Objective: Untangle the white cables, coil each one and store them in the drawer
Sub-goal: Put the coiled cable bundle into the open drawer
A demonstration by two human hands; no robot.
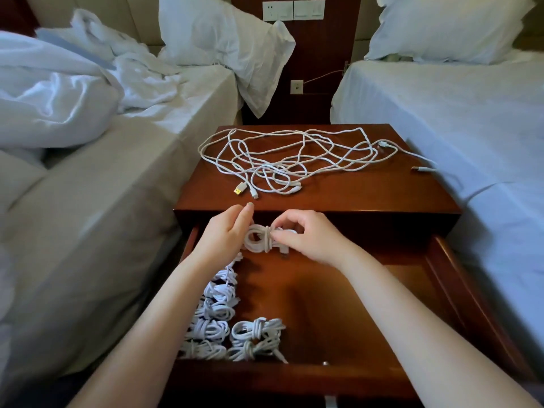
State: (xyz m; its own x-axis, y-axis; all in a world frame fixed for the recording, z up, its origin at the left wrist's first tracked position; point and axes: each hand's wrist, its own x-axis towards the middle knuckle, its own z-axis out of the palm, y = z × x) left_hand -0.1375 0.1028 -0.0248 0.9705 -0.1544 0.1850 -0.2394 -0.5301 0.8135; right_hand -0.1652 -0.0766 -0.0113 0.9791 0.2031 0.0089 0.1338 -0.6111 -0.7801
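The left hand (226, 234) and right hand (306, 240) meet over the back of the open drawer (459, 290), just in front of the counter's (382, 195) front edge, with a coiled cable (260, 238) between them. The right hand pinches the coil at its wrapped middle with thumb and forefinger, and its other fingers curl over the coil's right end. The left hand rests against the coil's left loop with its fingers nearly straight. Its thumb is hidden behind the palm, so it may be gripping from underneath.

In the drawer, a row of coiled bundles (217, 307) lies along the left wall from mid-depth to the front-left corner. Two more bundles (256, 334) sit just beside them at the front.

On the counter, a loose tangle of white cables (288, 154) spreads from the back edge toward the middle. A gold-tipped plug (240, 190) points toward the front-left. One strand runs off the right edge, and its plug (421, 169) lies on the right bed (441, 113). The left bed (88, 201) carries rumpled white bedding.
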